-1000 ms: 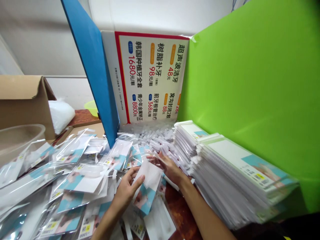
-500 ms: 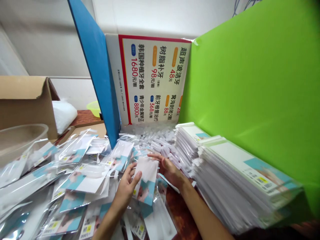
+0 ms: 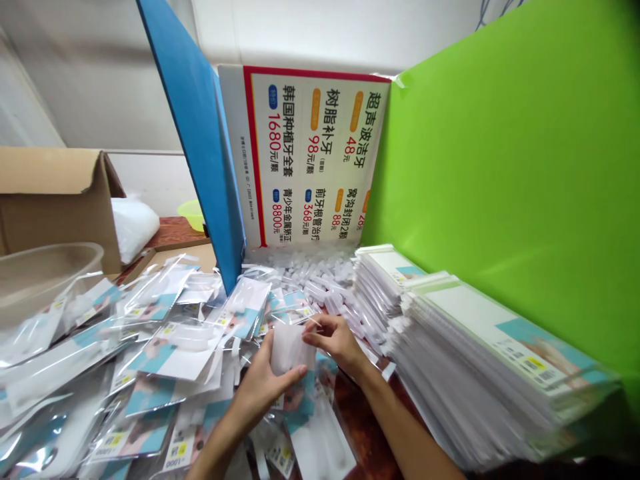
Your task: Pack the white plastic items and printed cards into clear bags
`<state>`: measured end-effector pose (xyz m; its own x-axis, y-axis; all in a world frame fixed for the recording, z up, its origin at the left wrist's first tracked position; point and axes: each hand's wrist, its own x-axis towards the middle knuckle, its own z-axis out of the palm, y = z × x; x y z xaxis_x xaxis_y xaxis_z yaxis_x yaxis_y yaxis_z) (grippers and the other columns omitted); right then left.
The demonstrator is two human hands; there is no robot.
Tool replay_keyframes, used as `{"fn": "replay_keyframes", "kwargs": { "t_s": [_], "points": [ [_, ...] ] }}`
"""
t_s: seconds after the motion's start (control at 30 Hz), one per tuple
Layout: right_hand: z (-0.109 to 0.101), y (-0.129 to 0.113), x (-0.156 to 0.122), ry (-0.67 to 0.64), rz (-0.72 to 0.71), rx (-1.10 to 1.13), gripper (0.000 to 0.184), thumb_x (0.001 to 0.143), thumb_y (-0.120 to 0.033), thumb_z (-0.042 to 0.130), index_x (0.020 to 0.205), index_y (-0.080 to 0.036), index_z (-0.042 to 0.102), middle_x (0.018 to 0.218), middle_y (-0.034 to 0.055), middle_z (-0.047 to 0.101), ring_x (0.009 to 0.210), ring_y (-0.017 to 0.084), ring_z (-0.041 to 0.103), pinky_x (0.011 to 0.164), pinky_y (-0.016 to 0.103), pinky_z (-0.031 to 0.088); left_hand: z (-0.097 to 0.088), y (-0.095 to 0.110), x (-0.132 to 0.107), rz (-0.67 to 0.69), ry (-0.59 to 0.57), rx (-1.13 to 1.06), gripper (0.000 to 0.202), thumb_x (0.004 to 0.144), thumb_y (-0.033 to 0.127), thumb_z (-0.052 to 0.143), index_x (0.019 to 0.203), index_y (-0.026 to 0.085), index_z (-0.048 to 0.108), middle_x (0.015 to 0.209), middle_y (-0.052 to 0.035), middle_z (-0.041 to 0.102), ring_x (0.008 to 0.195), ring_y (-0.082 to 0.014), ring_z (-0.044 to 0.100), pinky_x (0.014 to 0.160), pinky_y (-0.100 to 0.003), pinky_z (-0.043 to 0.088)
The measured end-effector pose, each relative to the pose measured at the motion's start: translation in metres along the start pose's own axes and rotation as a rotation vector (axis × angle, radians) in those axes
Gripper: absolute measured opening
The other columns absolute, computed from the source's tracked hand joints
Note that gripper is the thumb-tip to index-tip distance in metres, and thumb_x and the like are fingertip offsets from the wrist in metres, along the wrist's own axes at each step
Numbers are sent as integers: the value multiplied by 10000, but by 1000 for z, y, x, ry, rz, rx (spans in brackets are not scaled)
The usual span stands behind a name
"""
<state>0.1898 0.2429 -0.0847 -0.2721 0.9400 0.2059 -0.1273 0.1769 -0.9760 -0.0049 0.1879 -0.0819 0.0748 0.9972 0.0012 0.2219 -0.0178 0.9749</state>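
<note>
A clear plastic packet with a white, blue and photo-printed card in it stands between my hands. My left hand grips it from the left side, thumb across the front. At its upper right corner, my right hand pinches with thumb and fingertips; whether it has the packet's edge or a thin strip is too small to tell. Similar filled packets lie in a loose heap to the left and beneath my hands. Just beyond my right hand is a pile of small white plastic pieces.
Stacks of flat card packets stand at the right, along a green panel. A printed board and a blue panel rise behind. A cardboard box and a clear plastic tub are at the left.
My right hand has gone from spread fingers behind the packet to a pinch at its upper corner. My left thumb has moved lower and further across the packet's front.
</note>
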Motion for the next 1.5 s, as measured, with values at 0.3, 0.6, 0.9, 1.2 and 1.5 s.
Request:
{"fn": "replay_keyframes", "kwargs": {
  "t_s": [0.3,0.6,0.9,1.2,1.5],
  "points": [
    [-2,-17,-2,-75,-61,-107,373,906,-558,631,925,-239,824,919,60,729,820,212,618,705,327,485,0,-4,0,-2,38,-12,875,659,460,857,1412,181,509,1534,-168,501,1462,-400,388,1203,-495,291],
    [-2,-17,-3,-145,-69,-113,369,931,-521,604,858,-235,825,872,45,663,791,197,591,685,312,468,0,-5,-1,-21,59,27,893,643,401,854,1424,152,499,1529,-187,501,1443,-409,418,1203,-494,314],
    [6,-22,-5,15,-98,-45,282,864,-488,704,832,-223,794,818,31,672,811,201,596,757,323,457,0,-6,1,63,-84,16,796,710,358,829,1407,157,501,1459,-163,571,1372,-373,503,1153,-453,380],
    [1,-19,-4,102,-159,-11,373,890,-422,651,586,-218,720,790,40,627,817,214,578,826,358,439,1,-2,1,92,-240,-56,729,720,304,840,1354,202,495,1349,-105,637,1218,-311,611,1046,-388,466],
    [0,-24,0,140,-88,54,273,813,-379,762,609,-209,697,657,-11,592,678,160,532,686,292,428,-1,4,0,117,-312,63,681,733,325,820,1335,193,530,1302,-96,672,1188,-324,629,1035,-437,479]
  ]
}}
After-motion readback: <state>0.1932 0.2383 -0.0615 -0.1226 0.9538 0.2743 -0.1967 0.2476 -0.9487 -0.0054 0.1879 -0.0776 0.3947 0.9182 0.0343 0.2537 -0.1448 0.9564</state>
